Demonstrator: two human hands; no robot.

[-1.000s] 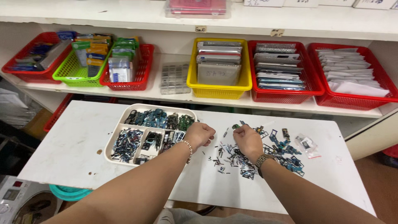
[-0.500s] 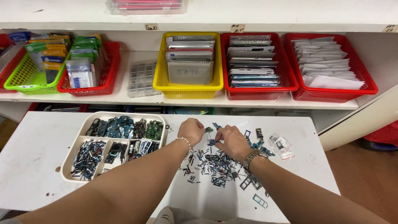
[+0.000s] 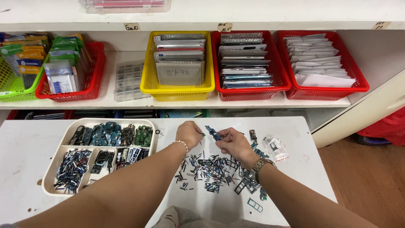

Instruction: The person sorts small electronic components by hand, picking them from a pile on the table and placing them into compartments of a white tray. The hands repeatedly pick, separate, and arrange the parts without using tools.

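Note:
My left hand point(image 3: 190, 133) hovers over the white table point(image 3: 25, 147), fingers pinched on a tiny part I can barely make out. My right hand point(image 3: 234, 143), with a wristwatch, pinches a small blue-green circuit part point(image 3: 213, 132) lifted just above a pile of small dark and blue phone parts point(image 3: 211, 171). The two hands are close together at the far side of that pile. A cream divided tray point(image 3: 57, 162) to the left holds sorted parts: green and blue boards in the back compartment, dark slim pieces in the front ones.
Behind the table a shelf carries a yellow basket point(image 3: 179, 86), red baskets point(image 3: 249, 90) point(image 3: 325, 90) point(image 3: 67, 95), a green basket point(image 3: 17, 90) and a clear compartment box point(image 3: 128, 80). Small plastic bags point(image 3: 275, 147) lie at the table's right. Wooden floor point(image 3: 371, 181) lies beyond the right edge.
The view has shifted a little to the right. My right hand has lifted a small circuit part off the pile, and my left hand has moved closer to it.

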